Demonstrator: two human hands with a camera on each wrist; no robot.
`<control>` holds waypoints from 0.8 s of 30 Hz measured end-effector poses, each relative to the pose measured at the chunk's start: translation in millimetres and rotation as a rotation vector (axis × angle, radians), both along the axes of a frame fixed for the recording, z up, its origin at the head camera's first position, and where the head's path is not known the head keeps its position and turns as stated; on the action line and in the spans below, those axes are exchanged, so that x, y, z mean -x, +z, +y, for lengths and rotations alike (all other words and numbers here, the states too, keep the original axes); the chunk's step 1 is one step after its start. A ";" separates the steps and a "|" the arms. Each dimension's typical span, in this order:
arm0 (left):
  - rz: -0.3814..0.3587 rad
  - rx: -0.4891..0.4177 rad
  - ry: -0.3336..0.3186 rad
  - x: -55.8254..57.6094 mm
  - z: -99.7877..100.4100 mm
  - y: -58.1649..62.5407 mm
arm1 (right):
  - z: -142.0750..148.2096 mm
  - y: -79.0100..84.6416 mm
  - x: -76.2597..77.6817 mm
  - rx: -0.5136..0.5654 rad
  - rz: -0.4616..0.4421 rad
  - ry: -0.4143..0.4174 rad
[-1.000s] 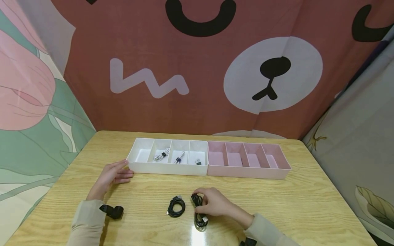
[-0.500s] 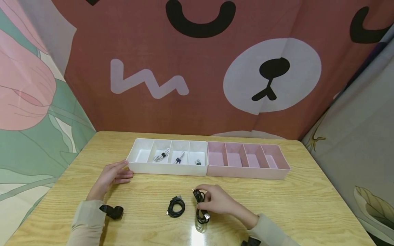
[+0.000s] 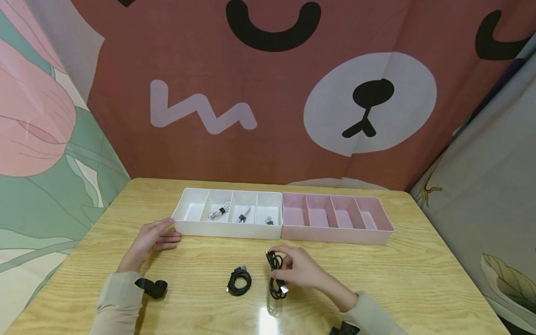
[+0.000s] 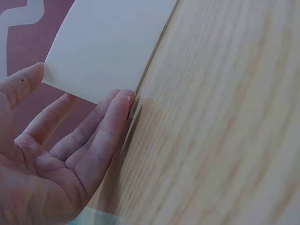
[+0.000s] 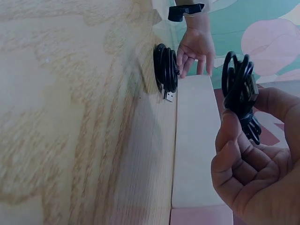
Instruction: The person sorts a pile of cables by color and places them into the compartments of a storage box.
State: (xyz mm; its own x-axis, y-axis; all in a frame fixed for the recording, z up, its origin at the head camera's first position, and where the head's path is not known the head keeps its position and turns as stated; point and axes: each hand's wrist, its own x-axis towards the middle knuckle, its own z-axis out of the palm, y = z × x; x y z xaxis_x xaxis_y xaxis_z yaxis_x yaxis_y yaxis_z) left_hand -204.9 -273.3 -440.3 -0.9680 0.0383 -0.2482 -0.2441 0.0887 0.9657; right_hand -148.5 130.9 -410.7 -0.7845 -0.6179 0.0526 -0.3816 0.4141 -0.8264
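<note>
1. The right hand [image 3: 302, 270] pinches a bundled black USB cable [image 5: 240, 96] between thumb and fingertips, holding it up and apart from the tabletop. Loops of it show above and below the grip, and a silver USB plug [image 3: 284, 289] sits at the lower end, just below the thumb.

2. Left of the right hand, and well apart from the left hand, a coiled black USB cable [image 5: 165, 69] lies in a ring on the wooden table [image 3: 201, 267] (its silver plug shows in the right wrist view).

3. The left hand [image 3: 150, 239] has its fingers extended and spread, with fingertips touching the end of the white four-compartment organizer [image 3: 228, 230] (the left wrist view shows the thumb at an upper corner and another fingertip down by the lower one).

4. Counting rightward from the left hand, the organizer's second compartment holds a white cable [image 3: 217, 214] with a black tie, the third a short white cable [image 3: 246, 214] with a dark tie, and the fourth a small grey-and-white item [image 3: 270, 221], too small to identify.

5. Straight ahead of the right hand stands the pink four-compartment organizer [image 3: 335, 235], end to end with the white one.
</note>
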 end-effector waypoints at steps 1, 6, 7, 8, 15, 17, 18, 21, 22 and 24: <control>0.002 0.000 -0.001 0.0 -0.1 0.0 | 0.4 0.4 0.3 0.009 -0.008 -0.007; 0.007 -0.008 -0.004 -0.2 -0.7 0.2 | 1.2 7.5 -1.1 0.060 -0.072 -0.056; 0.007 -0.011 -0.005 -0.3 -0.8 0.2 | 1.7 7.8 -0.8 0.072 -0.086 -0.066; 0.007 -0.013 -0.006 -0.3 -0.9 0.1 | 2.1 8.2 -0.7 0.085 -0.099 -0.076; 0.010 -0.018 -0.007 -0.2 -1.3 -0.5 | 7.0 6.8 3.9 0.167 -0.157 -0.125; 0.010 -0.015 -0.007 -0.1 -1.4 -0.6 | 7.7 7.8 4.7 0.181 -0.168 -0.137; 0.011 -0.014 -0.007 -0.1 -1.4 -0.6 | 8.0 8.6 5.2 0.189 -0.174 -0.142; 0.010 -0.013 -0.006 -0.1 -1.2 -0.6 | 8.9 10.5 6.8 0.224 -0.193 -0.159; 0.011 -0.011 -0.006 0.0 -1.1 -0.5 | 9.2 10.7 7.6 0.234 -0.194 -0.163; 0.009 -0.010 -0.003 0.0 -0.8 -0.3 | 9.9 11.5 9.1 0.251 -0.200 -0.173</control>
